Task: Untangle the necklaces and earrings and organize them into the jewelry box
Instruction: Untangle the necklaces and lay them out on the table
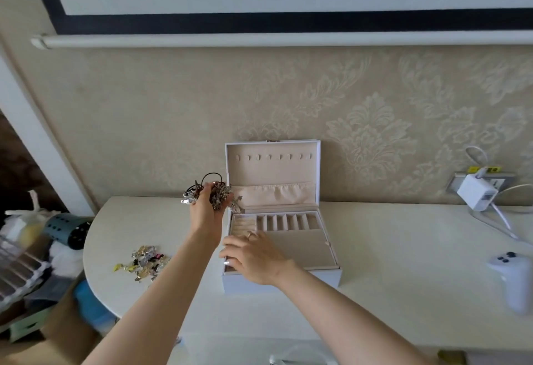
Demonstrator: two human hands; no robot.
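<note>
A white jewelry box point(326, 274) stands open on the table, its lid upright against the wall with a row of hooks and a beige pocket. My left hand point(206, 209) is raised just left of the lid, shut on a tangled bunch of necklaces point(215, 190) with dark cords and silver chains. My right hand point(252, 258), wearing a ring, rests on the box's front left corner, fingers spread over the tray edge. A pile of earrings point(142, 262) lies on the table left of the box.
A white game controller point(512, 276) lies at the table's right edge. A white charger point(477, 194) with cables hangs from a wall socket at the back right. Cluttered bins and a teal object point(67, 230) sit beyond the table's rounded left end.
</note>
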